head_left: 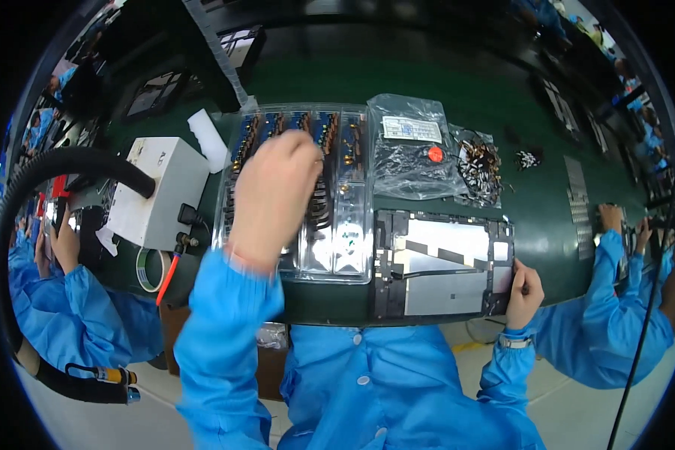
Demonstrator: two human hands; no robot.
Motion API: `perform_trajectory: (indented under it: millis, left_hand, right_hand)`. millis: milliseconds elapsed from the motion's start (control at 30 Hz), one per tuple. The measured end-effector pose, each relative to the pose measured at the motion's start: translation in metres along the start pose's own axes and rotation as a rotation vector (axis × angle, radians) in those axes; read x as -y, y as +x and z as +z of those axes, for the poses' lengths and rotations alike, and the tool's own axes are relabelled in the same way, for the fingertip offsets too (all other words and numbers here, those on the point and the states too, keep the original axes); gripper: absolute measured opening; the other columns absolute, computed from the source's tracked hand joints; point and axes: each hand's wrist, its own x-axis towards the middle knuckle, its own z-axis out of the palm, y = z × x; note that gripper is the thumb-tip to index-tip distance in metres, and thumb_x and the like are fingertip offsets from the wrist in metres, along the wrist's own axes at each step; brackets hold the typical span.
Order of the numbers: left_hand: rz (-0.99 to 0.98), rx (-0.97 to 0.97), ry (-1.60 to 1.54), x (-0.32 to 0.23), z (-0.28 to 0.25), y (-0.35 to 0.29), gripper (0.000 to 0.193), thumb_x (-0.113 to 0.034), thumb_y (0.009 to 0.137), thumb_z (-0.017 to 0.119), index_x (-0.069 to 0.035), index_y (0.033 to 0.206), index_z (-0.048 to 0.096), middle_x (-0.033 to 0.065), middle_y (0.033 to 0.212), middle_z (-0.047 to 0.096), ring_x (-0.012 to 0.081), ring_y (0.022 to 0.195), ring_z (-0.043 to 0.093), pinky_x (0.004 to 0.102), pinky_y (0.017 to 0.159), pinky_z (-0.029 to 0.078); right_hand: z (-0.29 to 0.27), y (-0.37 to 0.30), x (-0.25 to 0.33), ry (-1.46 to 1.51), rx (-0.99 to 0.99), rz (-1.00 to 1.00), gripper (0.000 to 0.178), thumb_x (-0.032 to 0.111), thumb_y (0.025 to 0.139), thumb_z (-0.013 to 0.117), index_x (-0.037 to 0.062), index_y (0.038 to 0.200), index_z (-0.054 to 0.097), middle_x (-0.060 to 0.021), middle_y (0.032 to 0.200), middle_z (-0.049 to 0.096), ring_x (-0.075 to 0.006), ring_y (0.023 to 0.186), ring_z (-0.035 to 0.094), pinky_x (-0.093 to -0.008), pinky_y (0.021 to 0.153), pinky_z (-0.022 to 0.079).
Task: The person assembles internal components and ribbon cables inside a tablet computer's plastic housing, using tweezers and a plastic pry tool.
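Observation:
My left hand (pixel 276 191) is over a clear plastic compartment tray (pixel 350 210). Its fingers are curled together and point down into the upper compartments; the fingertips and anything between them are hidden. Rows of small blue-and-copper flex parts (pixel 248 135) lie in that tray. To its right, at the table's front edge, a black-framed open tablet housing (pixel 446 296) with silver plates lies flat. My right hand (pixel 526 294) grips the housing's right edge, fingers bent and thumb side against the frame.
On the left stand a white box (pixel 161 187) with a thick black hose (pixel 75 161) and a tape roll (pixel 152 268). Behind the housing lie a clear plastic bag (pixel 416 165) and a bag of small cables (pixel 478 166). Co-workers' hands (pixel 65 244) work on both sides.

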Motion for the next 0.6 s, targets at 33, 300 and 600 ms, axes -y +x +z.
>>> perform_trajectory:
  millis: [33,300,600]
  left_hand:
    - [-0.008,0.029,0.013,0.017,0.013,0.010,0.013,-0.008,0.071,0.067,-0.004,0.083,0.063,0.0094,0.088,0.059,0.0268,0.082,0.058,0.0356,0.073,0.047]
    - [-0.108,0.183,0.236,0.025,0.044,0.018,0.012,-0.012,0.070,0.069,-0.004,0.077,0.063,0.0083,0.083,0.058,0.0260,0.081,0.059,0.0362,0.072,0.047]
    - [-0.266,0.134,-0.027,0.016,0.014,0.012,0.013,-0.007,0.075,0.066,0.000,0.085,0.060,0.0152,0.084,0.062,0.0291,0.073,0.062,0.0344,0.065,0.049]
  right_hand:
    - [0.000,0.000,0.001,0.008,0.003,-0.007,0.019,0.007,0.088,0.051,-0.0056,0.095,0.064,-0.0093,0.079,0.060,-0.0122,0.069,0.052,-0.0244,0.062,0.041]
    - [-0.001,-0.002,-0.008,0.011,0.019,0.032,0.021,0.008,0.092,0.047,-0.0061,0.098,0.062,-0.0068,0.084,0.060,-0.0119,0.076,0.052,-0.0229,0.070,0.041]
    - [-0.010,-0.006,0.000,-0.007,-0.154,0.062,0.028,0.012,0.093,0.042,-0.0032,0.112,0.056,-0.0102,0.095,0.061,-0.0160,0.087,0.055,-0.0281,0.082,0.041]
